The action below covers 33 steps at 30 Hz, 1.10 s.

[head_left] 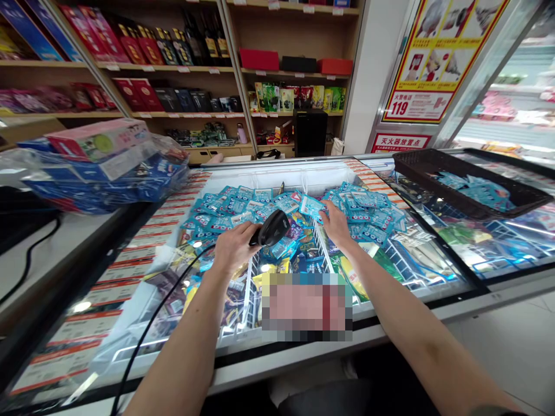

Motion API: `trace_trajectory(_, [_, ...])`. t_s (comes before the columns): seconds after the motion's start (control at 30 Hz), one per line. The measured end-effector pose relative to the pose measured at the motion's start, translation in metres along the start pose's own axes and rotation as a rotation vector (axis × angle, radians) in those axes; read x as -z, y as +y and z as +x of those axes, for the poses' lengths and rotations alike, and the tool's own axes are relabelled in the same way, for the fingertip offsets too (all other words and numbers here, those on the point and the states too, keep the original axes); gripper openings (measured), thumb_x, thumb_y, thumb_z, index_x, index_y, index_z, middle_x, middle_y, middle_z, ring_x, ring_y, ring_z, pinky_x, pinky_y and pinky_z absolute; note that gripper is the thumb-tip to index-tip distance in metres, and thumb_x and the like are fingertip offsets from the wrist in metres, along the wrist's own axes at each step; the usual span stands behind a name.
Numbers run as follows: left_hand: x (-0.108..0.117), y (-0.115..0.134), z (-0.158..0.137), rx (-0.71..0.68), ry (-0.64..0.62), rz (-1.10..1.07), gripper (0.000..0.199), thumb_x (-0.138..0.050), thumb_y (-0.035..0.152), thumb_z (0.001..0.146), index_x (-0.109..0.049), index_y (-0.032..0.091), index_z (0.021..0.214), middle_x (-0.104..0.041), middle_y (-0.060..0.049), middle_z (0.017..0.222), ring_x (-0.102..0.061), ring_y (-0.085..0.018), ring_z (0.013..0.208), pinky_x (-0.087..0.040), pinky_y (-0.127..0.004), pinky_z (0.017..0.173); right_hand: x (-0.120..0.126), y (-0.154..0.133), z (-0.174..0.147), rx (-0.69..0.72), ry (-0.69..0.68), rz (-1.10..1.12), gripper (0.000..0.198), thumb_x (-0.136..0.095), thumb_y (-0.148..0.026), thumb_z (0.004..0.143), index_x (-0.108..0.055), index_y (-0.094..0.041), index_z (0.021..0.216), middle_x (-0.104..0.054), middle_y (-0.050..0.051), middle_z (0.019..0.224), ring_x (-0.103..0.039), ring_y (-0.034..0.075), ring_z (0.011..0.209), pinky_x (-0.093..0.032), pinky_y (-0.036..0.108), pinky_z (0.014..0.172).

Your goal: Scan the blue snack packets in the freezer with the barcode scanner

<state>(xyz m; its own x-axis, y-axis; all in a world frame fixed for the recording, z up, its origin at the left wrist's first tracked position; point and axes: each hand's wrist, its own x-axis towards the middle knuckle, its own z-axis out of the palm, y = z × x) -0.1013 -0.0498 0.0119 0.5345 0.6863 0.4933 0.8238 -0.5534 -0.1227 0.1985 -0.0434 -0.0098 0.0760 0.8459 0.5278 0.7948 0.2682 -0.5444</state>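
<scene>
Left hand (pixel 234 245): scanner (pixel 275 227), right hand (pixel 336 224): packet (pixel 310 206) (edge hidden)

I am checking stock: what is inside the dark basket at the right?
Blue packets lie in the dark basket. They cover part of its floor, so anything beneath them cannot be seen.

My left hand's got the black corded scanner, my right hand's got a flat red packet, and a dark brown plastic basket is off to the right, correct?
No: the head view shows the flat packet in your right hand is light blue, not red. Your left hand holds the black corded scanner, with the dark brown plastic basket off to the right.
</scene>
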Motion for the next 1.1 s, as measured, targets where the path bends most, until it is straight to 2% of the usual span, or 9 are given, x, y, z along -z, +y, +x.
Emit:
trace_trajectory(0.17, [0.002, 0.003, 0.001, -0.043, -0.015, -0.026, 0.032, -0.048, 0.030, 0.080, -0.057, 0.023, 0.110, -0.066, -0.006, 0.096, -0.062, -0.020, 0.085, -0.041, -0.028, 0.061, -0.003, 0.004, 0.001, 0.014, 0.003, 0.038, 0.035, -0.038, -0.026, 0.089, -0.048, -0.019, 0.122, -0.062, 0.008, 0.111, -0.059, 0.023, 0.093, -0.045, 0.035, 0.084])
trace_trajectory(0.4, [0.000, 0.005, 0.003, -0.083, -0.052, -0.016, 0.033, -0.049, 0.033, 0.080, -0.057, 0.023, 0.111, -0.065, -0.005, 0.096, -0.061, -0.020, 0.085, -0.042, -0.029, 0.063, -0.006, 0.008, 0.002, -0.083, -0.001, 0.173, 0.037, -0.040, -0.033, 0.088, -0.049, -0.020, 0.122, -0.064, 0.005, 0.087, -0.059, 0.020, 0.069, -0.050, 0.037, 0.073])
trace_trajectory(0.8, [0.000, 0.012, 0.008, -0.108, -0.046, 0.002, 0.030, -0.051, 0.031, 0.081, -0.057, 0.023, 0.109, -0.065, -0.005, 0.097, -0.061, -0.020, 0.089, -0.042, -0.029, 0.063, -0.007, 0.010, 0.004, -0.086, 0.002, 0.237, 0.035, -0.043, -0.035, 0.086, -0.050, -0.021, 0.117, -0.062, 0.006, 0.088, -0.059, 0.020, 0.070, -0.050, 0.037, 0.071])
trace_trajectory(1.1, [-0.002, 0.013, 0.009, -0.086, -0.051, -0.027, 0.029, -0.051, 0.033, 0.081, -0.057, 0.025, 0.109, -0.065, -0.005, 0.096, -0.061, -0.020, 0.088, -0.041, -0.028, 0.060, -0.008, 0.010, 0.003, -0.088, -0.051, 0.260, 0.034, -0.041, -0.036, 0.087, -0.049, -0.024, 0.118, -0.052, 0.000, 0.066, -0.055, 0.019, 0.059, -0.049, 0.035, 0.063])
